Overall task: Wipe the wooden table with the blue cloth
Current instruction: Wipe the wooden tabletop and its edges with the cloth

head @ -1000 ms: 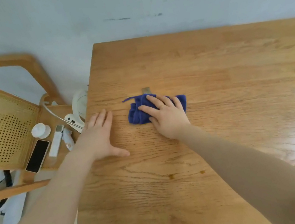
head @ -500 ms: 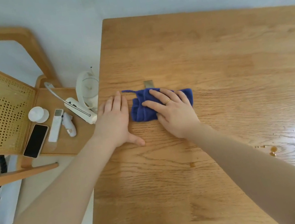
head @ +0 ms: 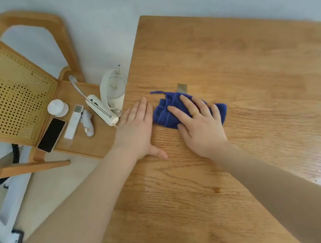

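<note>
Fingers of the right hand lie straight and spread, pressing the blue cloth flat without curling round it. The cloth is bunched into folds near the left edge of the wooden surface, with a loose thread trailing toward the far side. The left hand rests just beside it, fingers straight, palm flat on the wood at the very edge, holding nothing.

Because the cloth is only pinned by flat fingers, a quick stroke could let it slip out from under the palm or ball up further, so less of it would touch the wood. A stroke carried leftward could run off the edge and knock the white gadgets and phone on the chair just beside the surface. Droplets seem to glint at the far right, well apart from the cloth, and could be missed.
</note>
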Demonstrator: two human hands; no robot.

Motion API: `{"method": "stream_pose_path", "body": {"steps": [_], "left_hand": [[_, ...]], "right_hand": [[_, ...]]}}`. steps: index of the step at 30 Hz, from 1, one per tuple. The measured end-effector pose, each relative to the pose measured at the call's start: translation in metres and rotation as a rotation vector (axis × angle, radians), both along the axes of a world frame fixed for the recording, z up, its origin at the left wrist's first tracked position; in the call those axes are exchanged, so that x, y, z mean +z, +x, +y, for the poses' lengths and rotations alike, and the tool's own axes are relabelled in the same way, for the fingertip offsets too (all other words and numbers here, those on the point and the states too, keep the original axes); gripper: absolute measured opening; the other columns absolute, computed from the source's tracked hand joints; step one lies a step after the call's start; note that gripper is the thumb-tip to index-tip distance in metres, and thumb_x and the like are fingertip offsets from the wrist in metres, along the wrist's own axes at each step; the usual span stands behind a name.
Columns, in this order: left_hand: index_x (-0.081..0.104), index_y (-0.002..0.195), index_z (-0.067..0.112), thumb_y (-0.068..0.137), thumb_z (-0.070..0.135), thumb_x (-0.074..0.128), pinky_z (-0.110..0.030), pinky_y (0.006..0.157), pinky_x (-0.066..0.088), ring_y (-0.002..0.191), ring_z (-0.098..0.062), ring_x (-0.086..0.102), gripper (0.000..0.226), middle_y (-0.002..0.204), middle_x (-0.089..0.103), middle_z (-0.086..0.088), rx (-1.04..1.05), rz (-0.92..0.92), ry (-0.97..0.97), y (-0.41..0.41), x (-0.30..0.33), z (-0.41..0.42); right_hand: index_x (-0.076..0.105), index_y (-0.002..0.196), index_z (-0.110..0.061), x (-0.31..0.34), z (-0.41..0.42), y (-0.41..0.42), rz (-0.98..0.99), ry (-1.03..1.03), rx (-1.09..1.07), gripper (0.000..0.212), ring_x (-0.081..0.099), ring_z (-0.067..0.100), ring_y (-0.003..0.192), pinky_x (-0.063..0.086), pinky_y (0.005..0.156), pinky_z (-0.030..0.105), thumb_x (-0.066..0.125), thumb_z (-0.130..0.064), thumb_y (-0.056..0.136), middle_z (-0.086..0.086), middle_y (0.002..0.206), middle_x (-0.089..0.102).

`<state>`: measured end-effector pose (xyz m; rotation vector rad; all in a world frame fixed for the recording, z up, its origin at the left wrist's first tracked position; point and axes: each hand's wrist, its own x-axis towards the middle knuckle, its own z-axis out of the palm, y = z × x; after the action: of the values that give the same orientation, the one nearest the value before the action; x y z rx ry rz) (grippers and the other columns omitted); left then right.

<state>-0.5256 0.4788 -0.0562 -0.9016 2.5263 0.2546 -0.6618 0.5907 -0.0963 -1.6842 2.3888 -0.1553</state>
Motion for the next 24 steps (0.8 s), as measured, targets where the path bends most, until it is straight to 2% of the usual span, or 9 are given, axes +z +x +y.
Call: {"method": "stream_pose_path", "body": {"steps": [3, 6, 10, 15, 18, 21, 24], "left_hand": [[-0.012, 0.147, 0.005, 0.044, 0.077, 0.067, -0.038, 0.119, -0.002, 0.145, -0.025, -0.009, 0.149, 0.156, -0.018, -0.013, -0.005, -0.027, -0.014, -0.007, 0.001, -0.002], [-0.013, 0.146, 0.004, 0.042, 0.079, 0.066, -0.04, 0.116, -0.01, 0.145, -0.026, -0.011, 0.151, 0.156, -0.016, -0.013, 0.004, -0.075, -0.078, -0.009, 0.003, 0.001], [-0.01, 0.146, 0.002, 0.041, 0.084, 0.061, -0.042, 0.112, -0.014, 0.144, -0.03, -0.012, 0.151, 0.156, -0.009, -0.018, 0.094, -0.114, -0.22, -0.006, 0.01, 0.015], [0.006, 0.149, 0.006, 0.046, 0.083, 0.061, -0.039, 0.117, -0.003, 0.145, -0.023, 0.003, 0.14, 0.157, 0.005, -0.011, 0.226, -0.051, -0.101, 0.005, 0.014, 0.021], [0.005, 0.149, 0.008, 0.048, 0.076, 0.068, -0.035, 0.117, 0.002, 0.145, -0.023, 0.005, 0.137, 0.158, 0.002, -0.008, 0.278, 0.037, -0.011, 0.007, 0.016, 0.019], [0.001, 0.149, 0.008, 0.048, 0.074, 0.07, -0.034, 0.117, 0.003, 0.145, -0.023, 0.001, 0.139, 0.158, -0.005, -0.007, 0.299, 0.112, 0.039, 0.014, 0.008, 0.018], [0.006, 0.15, 0.011, 0.056, 0.067, 0.072, -0.032, 0.117, 0.007, 0.145, -0.018, 0.005, 0.127, 0.158, -0.001, -0.002, 0.31, 0.212, 0.095, 0.021, 0.0, 0.012]], "right_hand": [[0.036, 0.138, -0.039, 0.001, -0.027, -0.022, -0.018, -0.012, -0.017, 0.048, 0.023, 0.03, 0.139, 0.016, 0.109, 0.052, 0.025, -0.04, 0.091, 0.003, 0.153, 0.027], [0.03, 0.141, -0.04, -0.001, -0.069, -0.036, -0.031, -0.012, -0.117, 0.045, 0.014, 0.028, 0.142, 0.007, 0.112, 0.049, 0.031, -0.036, 0.096, 0.001, 0.156, 0.02], [0.028, 0.142, -0.037, 0.003, -0.091, -0.034, -0.037, -0.012, -0.14, 0.045, 0.012, 0.03, 0.142, 0.004, 0.113, 0.049, 0.032, -0.033, 0.097, 0.004, 0.156, 0.017], [0.034, 0.14, -0.037, 0.005, -0.012, 0.007, -0.048, -0.052, 0.164, 0.044, 0.02, 0.03, 0.141, 0.008, 0.112, 0.05, 0.035, -0.031, 0.097, 0.005, 0.154, 0.025], [0.035, 0.139, -0.04, 0.005, -0.006, 0.004, -0.058, -0.006, 0.238, 0.045, 0.021, 0.029, 0.14, 0.008, 0.112, 0.048, 0.027, -0.035, 0.096, 0.002, 0.154, 0.026], [0.036, 0.139, -0.038, 0.001, -0.044, -0.005, -0.025, -0.037, 0.097, 0.042, 0.021, 0.028, 0.14, 0.009, 0.111, 0.048, 0.033, -0.033, 0.097, 0.002, 0.154, 0.026], [0.034, 0.14, -0.036, -0.002, -0.072, 0.004, -0.024, -0.053, -0.124, 0.044, 0.017, 0.03, 0.141, 0.006, 0.112, 0.049, 0.035, -0.031, 0.096, 0.004, 0.154, 0.024]]}}
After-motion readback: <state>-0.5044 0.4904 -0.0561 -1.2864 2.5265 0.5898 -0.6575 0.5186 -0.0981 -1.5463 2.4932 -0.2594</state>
